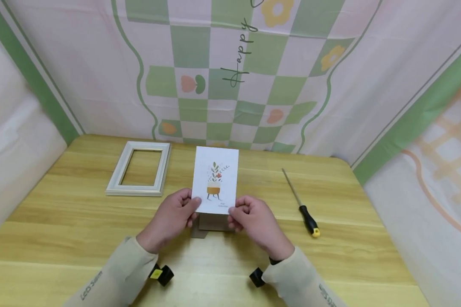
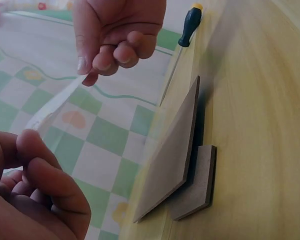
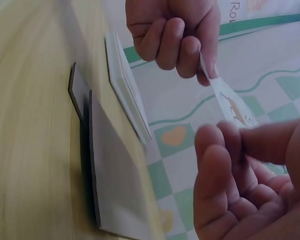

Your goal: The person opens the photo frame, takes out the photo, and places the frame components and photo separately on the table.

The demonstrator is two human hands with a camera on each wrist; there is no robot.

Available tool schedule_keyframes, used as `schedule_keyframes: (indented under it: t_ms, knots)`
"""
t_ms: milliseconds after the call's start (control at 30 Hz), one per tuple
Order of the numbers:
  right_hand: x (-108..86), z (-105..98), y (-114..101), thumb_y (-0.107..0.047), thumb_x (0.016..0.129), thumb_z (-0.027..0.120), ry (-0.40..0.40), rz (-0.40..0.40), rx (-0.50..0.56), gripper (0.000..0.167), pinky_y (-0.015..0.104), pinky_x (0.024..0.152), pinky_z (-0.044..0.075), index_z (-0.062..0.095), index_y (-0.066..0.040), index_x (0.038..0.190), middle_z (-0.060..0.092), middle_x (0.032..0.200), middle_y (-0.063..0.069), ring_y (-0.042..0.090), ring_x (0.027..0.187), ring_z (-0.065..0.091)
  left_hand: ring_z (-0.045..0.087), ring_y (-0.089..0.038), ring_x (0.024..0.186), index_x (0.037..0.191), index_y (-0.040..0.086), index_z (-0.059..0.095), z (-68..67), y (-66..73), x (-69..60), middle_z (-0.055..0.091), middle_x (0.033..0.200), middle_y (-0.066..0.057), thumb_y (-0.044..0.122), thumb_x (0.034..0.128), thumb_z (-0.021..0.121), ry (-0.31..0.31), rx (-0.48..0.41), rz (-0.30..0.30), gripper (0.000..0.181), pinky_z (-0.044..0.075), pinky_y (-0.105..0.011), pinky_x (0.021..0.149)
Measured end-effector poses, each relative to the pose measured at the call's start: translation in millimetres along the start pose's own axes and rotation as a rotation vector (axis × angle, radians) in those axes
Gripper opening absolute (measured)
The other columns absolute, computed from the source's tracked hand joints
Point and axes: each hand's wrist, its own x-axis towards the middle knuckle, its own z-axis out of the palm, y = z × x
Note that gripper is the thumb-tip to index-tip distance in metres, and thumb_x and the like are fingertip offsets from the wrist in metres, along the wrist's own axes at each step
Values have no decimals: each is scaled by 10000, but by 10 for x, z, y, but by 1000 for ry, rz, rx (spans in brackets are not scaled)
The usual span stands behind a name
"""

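Observation:
Both hands hold up a white picture card (image 1: 215, 179) printed with a potted plant. My left hand (image 1: 175, 213) pinches its lower left corner between thumb and fingers, and my right hand (image 1: 258, 219) does the same at the lower right. Below the card lies a brown backing board (image 1: 216, 222), mostly hidden in the head view. The left wrist view shows this board (image 2: 172, 155) tilted over a smaller brown piece (image 2: 197, 187), its stand leg by the look of it. From the side, the card (image 3: 235, 107) appears thin and held clear of the board.
A white picture frame (image 1: 117, 187) with an open middle lies at the back left of the wooden table (image 1: 80, 238). To the right lies a screwdriver (image 1: 309, 221) with a black and yellow handle. A patterned curtain (image 1: 223, 85) hangs behind the table.

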Motion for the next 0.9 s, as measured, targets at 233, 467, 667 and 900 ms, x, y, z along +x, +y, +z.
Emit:
schedule_keyframes:
  t_ms: [233,467,667,900]
  knots:
    - [5,-19,6,-76,987,616,125,-10,-53,127,425,672,568,722,-18,948,703,852,168,257,740,662,557,-228,619,955,25,568,14,6,10,618,807,-161,183,1041,557,-13,-12,-15,180,440,-307,559]
    - [40,-83,10,-79,983,626,175,16,-19,123,390,688,573,724,-6,968,699,874,194,290,771,674,582,-224,607,960,-1,640,2,-19,6,654,851,-179,196,1017,601,-38,34,0,208,443,-315,560]
    - [175,-301,50,-103,999,612,210,71,37,167,396,733,572,700,21,1067,680,964,243,280,812,670,596,-220,624,926,10,680,-18,0,-43,658,798,-137,194,1003,622,-70,85,-5,207,512,-376,643]
    - [492,-503,97,-125,1017,584,224,131,20,203,376,745,558,674,24,1121,675,1024,245,245,824,660,613,-242,719,983,107,723,-65,30,-107,668,812,-56,227,1019,587,-104,303,11,185,486,-346,608]
